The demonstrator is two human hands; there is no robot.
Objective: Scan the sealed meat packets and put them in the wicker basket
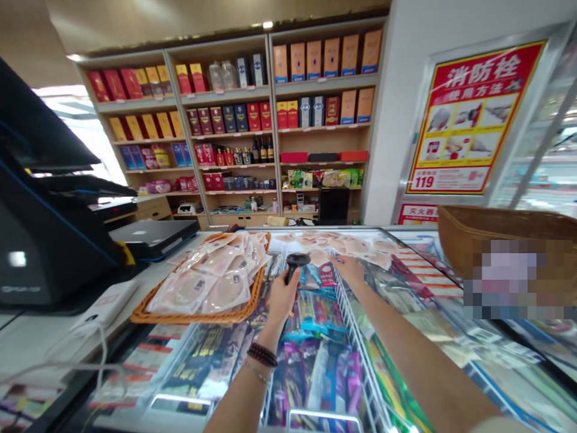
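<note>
In my left hand [283,296], which wears a dark beaded bracelet [262,355], is a black handheld barcode scanner [298,260], its head tipped over the freezer glass. My right hand [350,269] stretches forward, fingers extended at the near edge of flat clear packets [322,240] spread on the glass; I cannot make out whether it touches one. Left of my hands, an orange wicker tray [256,300] is heaped with similar packets [228,288]. Beneath both arms, wire baskets [349,325] inside the freezer hold colourful wrapped ice treats [315,313].
A dark checkout terminal [36,240], a flat grey-black scale [155,234] and a white device with a cable [108,304] stand left. On the right is a brown basket [509,222], its front blurred. Shelves of boxes [229,120] line the back wall.
</note>
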